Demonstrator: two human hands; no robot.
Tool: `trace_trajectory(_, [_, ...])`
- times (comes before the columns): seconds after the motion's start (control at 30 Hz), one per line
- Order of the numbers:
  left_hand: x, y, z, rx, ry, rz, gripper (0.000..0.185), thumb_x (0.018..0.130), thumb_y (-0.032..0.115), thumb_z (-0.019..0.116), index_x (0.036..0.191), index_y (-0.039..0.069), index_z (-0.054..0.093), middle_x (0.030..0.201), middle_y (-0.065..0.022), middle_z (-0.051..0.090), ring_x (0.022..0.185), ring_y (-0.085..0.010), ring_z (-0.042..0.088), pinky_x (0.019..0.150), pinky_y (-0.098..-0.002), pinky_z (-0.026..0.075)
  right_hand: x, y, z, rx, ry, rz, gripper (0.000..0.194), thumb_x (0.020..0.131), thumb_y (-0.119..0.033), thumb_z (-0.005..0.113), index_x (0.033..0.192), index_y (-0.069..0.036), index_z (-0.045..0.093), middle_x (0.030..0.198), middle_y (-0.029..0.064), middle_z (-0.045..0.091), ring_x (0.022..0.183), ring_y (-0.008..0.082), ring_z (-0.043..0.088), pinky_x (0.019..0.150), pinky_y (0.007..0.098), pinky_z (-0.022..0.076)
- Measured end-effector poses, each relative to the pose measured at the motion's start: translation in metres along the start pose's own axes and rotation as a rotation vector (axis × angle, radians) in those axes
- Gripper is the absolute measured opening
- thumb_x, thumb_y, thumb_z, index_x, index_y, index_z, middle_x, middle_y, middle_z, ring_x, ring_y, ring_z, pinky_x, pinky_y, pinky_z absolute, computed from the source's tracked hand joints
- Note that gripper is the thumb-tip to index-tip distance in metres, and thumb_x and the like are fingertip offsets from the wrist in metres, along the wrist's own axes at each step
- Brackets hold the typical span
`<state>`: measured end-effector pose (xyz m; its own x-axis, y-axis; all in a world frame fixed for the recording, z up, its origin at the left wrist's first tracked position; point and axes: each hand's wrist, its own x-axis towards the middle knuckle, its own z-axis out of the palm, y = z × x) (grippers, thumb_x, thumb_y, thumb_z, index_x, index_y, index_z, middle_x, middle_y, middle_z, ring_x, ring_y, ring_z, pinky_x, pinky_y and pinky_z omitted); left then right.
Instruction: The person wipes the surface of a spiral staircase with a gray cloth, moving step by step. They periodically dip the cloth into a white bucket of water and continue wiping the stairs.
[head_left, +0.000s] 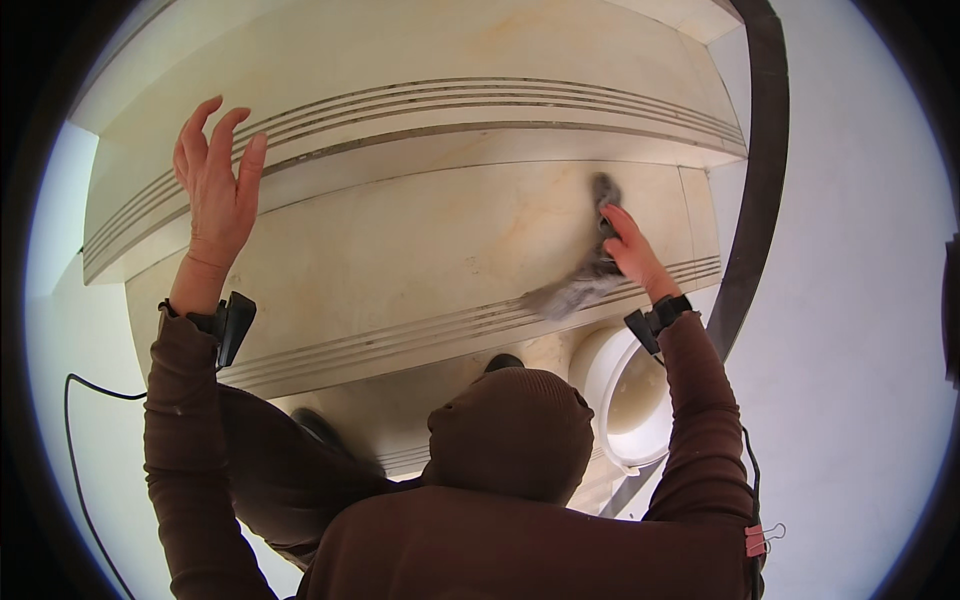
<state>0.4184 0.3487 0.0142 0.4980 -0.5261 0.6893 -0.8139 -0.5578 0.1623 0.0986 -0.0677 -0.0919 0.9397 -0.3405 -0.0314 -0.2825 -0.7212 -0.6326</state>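
A dark grey cloth (574, 289), blurred at its ends, is gripped in my right hand (634, 247). It lies across the tread of a pale stone stair (420, 240), and its lower end reaches over the grooved front edge. Fingers apart, my left hand (219, 176) is at the left, over or on the grooved edge of the step above (480, 94); whether it touches the stone I cannot tell. Nothing is held in it. Just below my right wrist, a white bucket (616, 450) holds cloudy, brownish water.
A dark curved band (769, 135) runs along the stair's right side, beside a pale wall or floor (855, 247). My knees and dark shoes (504, 362) are below the tread. Black devices are strapped to both wrists, and a black cable (71, 442) loops at the left.
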Motion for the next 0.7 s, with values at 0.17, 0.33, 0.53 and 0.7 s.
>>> trace_trajectory(0.17, [0.002, 0.003, -0.001, -0.009, -0.003, 0.024, 0.033, 0.096, 0.031, 0.052, 0.120, 0.009, 0.056, 0.138, -0.0111, 0.039, 0.126, -0.0310, 0.033, 0.106, -0.0445, 0.022, -0.028, -0.027, 0.067, -0.556, 0.054, -0.116, 0.079, 0.077, -0.049, 0.065, 0.132, 0.003, 0.044, 0.146, 0.0259, 0.030, 0.135, 0.0441, 0.025, 0.107, 0.0542, 0.0251])
trace_trajectory(0.33, [0.003, 0.007, -0.002, -0.061, -0.017, -0.011, 0.033, 0.096, 0.031, 0.051, 0.121, 0.009, 0.056, 0.139, -0.0108, 0.038, 0.126, -0.0314, 0.031, 0.105, -0.0438, 0.024, -0.031, -0.126, 0.135, -0.362, -0.101, -0.442, 0.070, 0.076, -0.043, 0.068, 0.131, -0.006, 0.047, 0.142, 0.0171, 0.037, 0.132, 0.0366, 0.033, 0.101, 0.0536, 0.0317])
trace_trajectory(0.53, [0.006, 0.019, -0.005, -0.088, -0.006, 0.016, 0.033, 0.097, 0.031, 0.049, 0.121, 0.009, 0.055, 0.140, -0.0109, 0.038, 0.126, -0.0316, 0.031, 0.105, -0.0435, 0.025, -0.013, -0.191, 0.203, -0.202, -0.280, -0.971, 0.054, 0.083, -0.031, 0.060, 0.132, -0.009, 0.048, 0.140, 0.0099, 0.044, 0.131, 0.0260, 0.037, 0.106, 0.0495, 0.0283])
trace_trajectory(0.7, [0.007, 0.021, -0.012, -0.061, 0.014, 0.056, 0.032, 0.098, 0.030, 0.048, 0.121, 0.009, 0.055, 0.139, -0.0096, 0.038, 0.125, -0.0311, 0.032, 0.105, -0.0427, 0.025, -0.010, -0.142, 0.177, -0.236, -0.255, -0.978, 0.050, 0.084, -0.024, 0.054, 0.131, -0.005, 0.049, 0.137, 0.0100, 0.048, 0.130, 0.0252, 0.040, 0.107, 0.0476, 0.0291])
